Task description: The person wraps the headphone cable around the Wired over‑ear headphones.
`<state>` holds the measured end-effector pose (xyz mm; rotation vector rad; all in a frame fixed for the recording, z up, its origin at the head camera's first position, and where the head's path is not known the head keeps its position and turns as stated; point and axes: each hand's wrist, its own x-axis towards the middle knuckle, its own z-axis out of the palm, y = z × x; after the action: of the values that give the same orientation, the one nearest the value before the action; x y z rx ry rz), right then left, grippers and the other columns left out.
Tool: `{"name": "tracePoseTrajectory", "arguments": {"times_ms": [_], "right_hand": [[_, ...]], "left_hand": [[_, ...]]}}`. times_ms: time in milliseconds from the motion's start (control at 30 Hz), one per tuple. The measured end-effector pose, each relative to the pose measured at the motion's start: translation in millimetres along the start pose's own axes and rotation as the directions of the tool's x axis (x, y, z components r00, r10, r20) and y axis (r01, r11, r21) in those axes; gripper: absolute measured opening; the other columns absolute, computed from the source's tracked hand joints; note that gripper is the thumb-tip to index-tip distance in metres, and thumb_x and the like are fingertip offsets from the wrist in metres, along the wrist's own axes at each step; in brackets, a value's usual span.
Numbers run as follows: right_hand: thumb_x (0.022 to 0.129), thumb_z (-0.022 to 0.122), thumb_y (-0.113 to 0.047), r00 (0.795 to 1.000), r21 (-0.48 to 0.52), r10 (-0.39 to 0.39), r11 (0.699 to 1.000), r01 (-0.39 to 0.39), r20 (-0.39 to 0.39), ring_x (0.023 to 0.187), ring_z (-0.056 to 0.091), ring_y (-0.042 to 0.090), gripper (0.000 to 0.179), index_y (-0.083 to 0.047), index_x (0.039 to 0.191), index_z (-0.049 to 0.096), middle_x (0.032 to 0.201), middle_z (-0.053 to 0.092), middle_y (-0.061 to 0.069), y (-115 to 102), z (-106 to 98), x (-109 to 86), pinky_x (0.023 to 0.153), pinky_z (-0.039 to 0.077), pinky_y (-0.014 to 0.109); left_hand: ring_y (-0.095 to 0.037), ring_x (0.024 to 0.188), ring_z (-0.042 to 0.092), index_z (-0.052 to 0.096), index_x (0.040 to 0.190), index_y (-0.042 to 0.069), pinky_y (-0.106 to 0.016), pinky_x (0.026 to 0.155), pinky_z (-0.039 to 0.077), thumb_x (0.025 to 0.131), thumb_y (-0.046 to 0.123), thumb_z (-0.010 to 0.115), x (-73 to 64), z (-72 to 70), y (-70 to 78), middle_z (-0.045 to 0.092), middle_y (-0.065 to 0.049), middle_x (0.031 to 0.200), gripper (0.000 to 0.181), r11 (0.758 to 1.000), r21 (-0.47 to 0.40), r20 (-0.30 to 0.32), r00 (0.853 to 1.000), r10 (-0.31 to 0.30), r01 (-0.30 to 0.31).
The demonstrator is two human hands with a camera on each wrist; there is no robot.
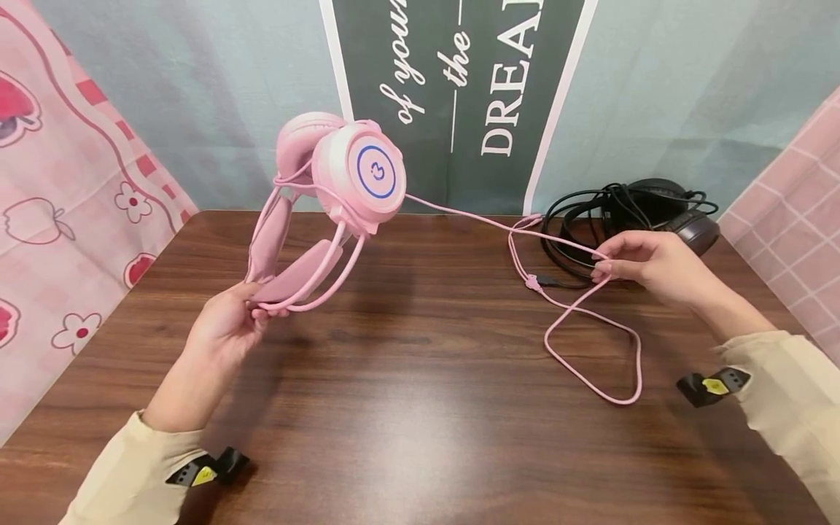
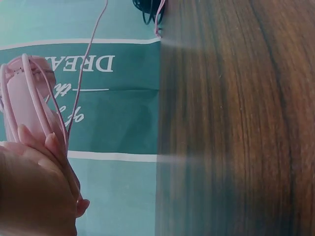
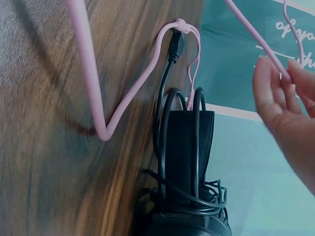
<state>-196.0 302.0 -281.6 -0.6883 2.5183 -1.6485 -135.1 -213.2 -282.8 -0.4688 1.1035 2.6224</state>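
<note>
Pink headphones [image 1: 357, 175] are held up above the table at the left, ear cups upward and headband down. My left hand [image 1: 226, 321] grips them by the headband; in the left wrist view the fingers [image 2: 54, 142] curl round it. From the ear cup a thin pink cable [image 1: 459, 213] stretches right to my right hand [image 1: 646, 262], which pinches it between thumb and fingers. Beyond the pinch, the cable falls in a loose loop onto the wood. A small pink splitter [image 1: 533, 282] on the cable lies near the black headphones.
Black headphones [image 1: 646, 204] with a coiled black cable and a dark plug [image 3: 175, 46] lie at the table's back right corner. The brown wooden table [image 1: 420, 408] ends at a lettered green cloth [image 1: 459, 168] behind. Pink patterned cloths hang at both sides.
</note>
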Motion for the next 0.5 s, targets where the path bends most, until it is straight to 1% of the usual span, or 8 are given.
{"name": "tracePoseTrajectory", "arguments": {"times_ms": [67,167,200,233,267,300,400,500], "right_hand": [[0.083,0.051,0.017,0.997,0.176,-0.058,0.983,0.049,0.043,0.072,0.066,0.016,0.020,0.002,0.092,0.061,0.075,0.066,0.012,0.9,1.0,0.1,0.065,0.055,0.027],[0.084,0.043,0.022,0.983,0.435,-0.145,0.897,0.082,0.113,0.073,0.065,0.021,0.020,0.009,0.094,0.056,0.077,0.064,0.017,1.5,2.3,1.1,0.067,0.055,0.031],[0.084,0.042,0.022,0.979,0.470,-0.162,0.878,0.086,0.123,0.072,0.065,0.021,0.021,0.010,0.095,0.055,0.076,0.063,0.017,1.0,2.7,1.3,0.066,0.055,0.030],[0.085,0.042,0.021,0.979,0.464,-0.166,0.881,0.092,0.120,0.070,0.064,0.020,0.020,0.010,0.095,0.056,0.075,0.063,0.016,0.1,2.9,1.3,0.064,0.055,0.028],[0.085,0.043,0.021,0.981,0.443,-0.160,0.892,0.094,0.113,0.068,0.063,0.019,0.020,0.010,0.095,0.057,0.074,0.062,0.015,-1.0,3.1,1.1,0.062,0.055,0.027],[0.085,0.046,0.019,0.986,0.380,-0.140,0.920,0.095,0.094,0.065,0.062,0.017,0.019,0.008,0.095,0.058,0.073,0.061,0.013,-2.2,3.2,0.9,0.058,0.054,0.025],[0.084,0.055,0.011,0.998,0.103,-0.061,0.993,0.059,0.009,0.058,0.057,0.012,0.016,0.002,0.094,0.063,0.066,0.060,0.007,-5.6,3.7,-0.1,0.050,0.050,0.022],[0.084,0.060,0.004,0.999,-0.113,-0.013,0.994,0.009,-0.029,0.055,0.055,0.011,0.012,0.001,0.094,0.064,0.061,0.058,0.005,-6.5,5.3,-0.8,0.048,0.048,0.022]], "left_hand": [[-0.022,0.049,0.060,0.043,0.091,0.002,-0.013,0.034,0.040,0.096,0.000,0.032,0.4,1.6,-0.9,0.054,-0.017,0.063,0.012,1.000,-0.009,-0.011,1.000,0.000,0.000],[-0.021,0.048,0.059,0.043,0.091,0.003,-0.014,0.033,0.040,0.096,0.000,0.032,1.8,3.2,-1.5,0.053,-0.017,0.062,0.012,0.999,-0.043,-0.016,1.000,-0.012,0.012],[-0.022,0.048,0.059,0.042,0.090,0.003,-0.014,0.033,0.040,0.096,0.000,0.032,2.2,3.5,-1.5,0.053,-0.017,0.062,0.012,0.998,-0.055,-0.020,1.000,-0.018,0.017],[-0.022,0.048,0.058,0.041,0.090,0.003,-0.014,0.033,0.041,0.096,0.000,0.031,2.9,3.6,-1.5,0.052,-0.017,0.062,0.012,0.998,-0.066,-0.023,0.999,-0.023,0.022],[-0.022,0.048,0.058,0.041,0.089,0.003,-0.015,0.033,0.041,0.096,0.000,0.031,3.6,3.6,-1.5,0.052,-0.017,0.062,0.013,0.997,-0.077,-0.026,0.999,-0.027,0.025],[-0.022,0.048,0.058,0.041,0.089,0.003,-0.015,0.033,0.041,0.096,0.000,0.030,3.9,3.4,-1.4,0.052,-0.017,0.062,0.013,0.996,-0.084,-0.030,0.999,-0.028,0.026],[-0.023,0.048,0.058,0.040,0.089,0.002,-0.015,0.033,0.040,0.096,0.000,0.028,4.7,2.5,-1.7,0.051,-0.017,0.063,0.014,0.994,-0.103,-0.039,0.999,-0.033,0.029],[-0.024,0.048,0.058,0.041,0.089,0.002,-0.015,0.033,0.040,0.096,0.001,0.029,5.2,2.3,-2.7,0.052,-0.018,0.063,0.014,0.992,-0.118,-0.043,0.998,-0.041,0.035]]}}
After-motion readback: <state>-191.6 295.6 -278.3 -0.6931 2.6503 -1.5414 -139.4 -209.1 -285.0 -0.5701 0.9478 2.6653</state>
